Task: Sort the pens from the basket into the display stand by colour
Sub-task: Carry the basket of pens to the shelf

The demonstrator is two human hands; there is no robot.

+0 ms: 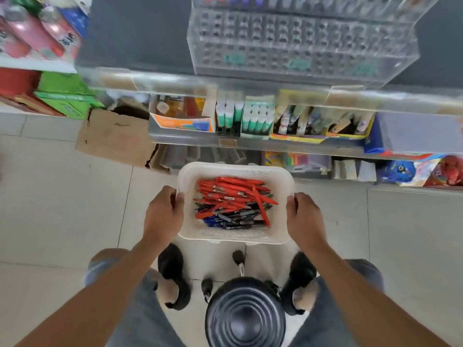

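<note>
Head cam, looking straight down. Both hands are on the basket (235, 171): left hand (164, 212) has its fingers curled over the left rim, right hand (304, 217) is clamped on the right rim the same way, thumbs on top. The basket is held up in the air above the floor (50, 196), just in front of the shelves (250, 142), its far rim almost at the lowest shelf edge. The pens (233, 201) are piled loose inside, red ones on top and toward the far side, blue and black ones under them near the front rim.

The stand (300, 46) is clear acrylic with rows of holes, sitting up on the top ledge, well above and behind the basket. A few coloured caps show along its top edge, but they're cut off by the frame and blurry, so colours are hard to call.

Plenty of open tile left and right of the basket. Directly below it is a black stool (245, 314), with feet in black sandals either side. A torn cardboard box (115, 136) leans at the left end of the shelves. Shelf stock is smeared; green-and-white tubes are about all I can make out.
</note>
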